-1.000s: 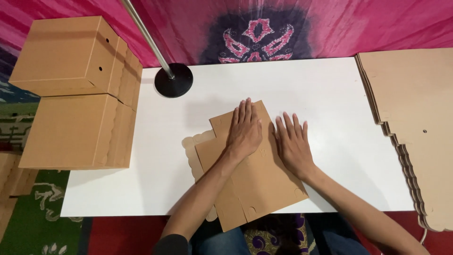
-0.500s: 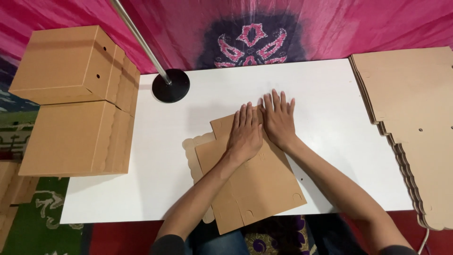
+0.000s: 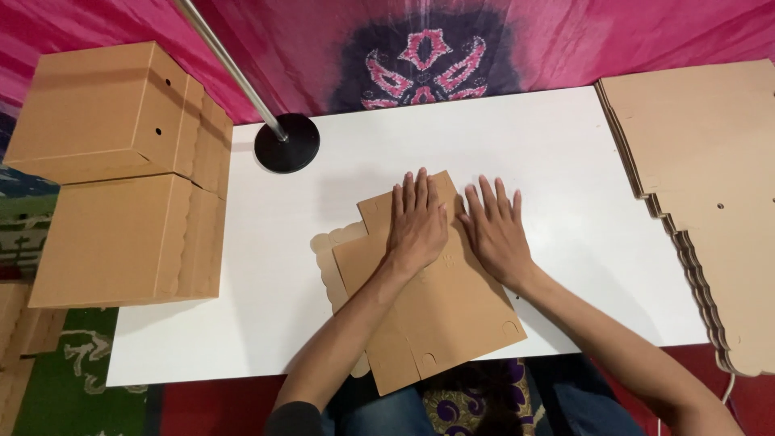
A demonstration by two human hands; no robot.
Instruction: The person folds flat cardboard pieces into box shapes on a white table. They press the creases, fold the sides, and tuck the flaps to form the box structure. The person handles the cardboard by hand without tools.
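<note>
At the near middle of the white counter (image 3: 565, 161) I see a flat folded cardboard blank (image 3: 436, 315) lying tilted, its near corner hanging over the counter's edge. My left hand (image 3: 417, 224) lies open, palm down, fingers together, pressing on the blank's far part. My right hand (image 3: 496, 231) rests just beside it, open with fingers spread, grasping nothing. Two assembled cardboard boxes (image 3: 121, 178) sit at left, a stack of flat blanks (image 3: 710, 186) at right, a black round stand base (image 3: 286, 143) farther back.

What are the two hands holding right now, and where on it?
Nothing is gripped. The left hand and right hand lie flat, palms down, on the upper part of the folded cardboard piece on the white table.
</note>
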